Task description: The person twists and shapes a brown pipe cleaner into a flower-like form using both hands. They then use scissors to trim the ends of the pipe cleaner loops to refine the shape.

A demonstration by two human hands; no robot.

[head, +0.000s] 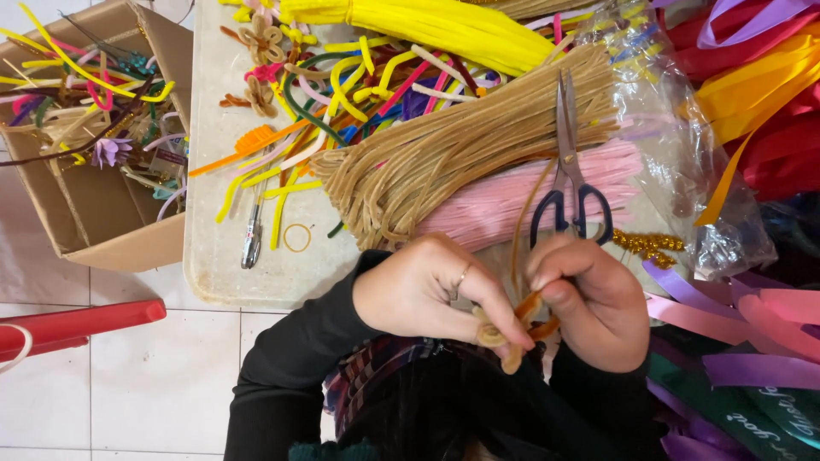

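Both hands meet low in the middle of my view, close to my body and in front of the table (213,256) edge. My left hand (427,290) is closed, with thumb and first fingers pinched on a small looped piece of tan pipe cleaner (500,337), a flower-like shape that hangs just under the fingertips. My right hand (589,299) is closed too, and its fingertips press an orange pipe cleaner (534,312) against that tan piece. So the work piece lies exactly between the two hands, touching both, and neither hand is nearer than the other.

One long tan stem (518,230) rises from the pinch point and goes away from me, nearly straight up in the view with a light bend to the right near the top. Its long axis points at the tan bundle (453,154) and the pink bundle (512,201) of pipe cleaners on the table. I judge that any twisting goes around this axis, so the right hand must turn while the left hand keeps the loops fixed.

Scissors (568,171) with dark handles lie on the bundles just beyond my right hand, blades pointing away from me. Small pliers (252,235) lie well apart on the left side of the table, beyond my left hand. A cardboard box (102,213) of finished pieces stands further left, on the floor.
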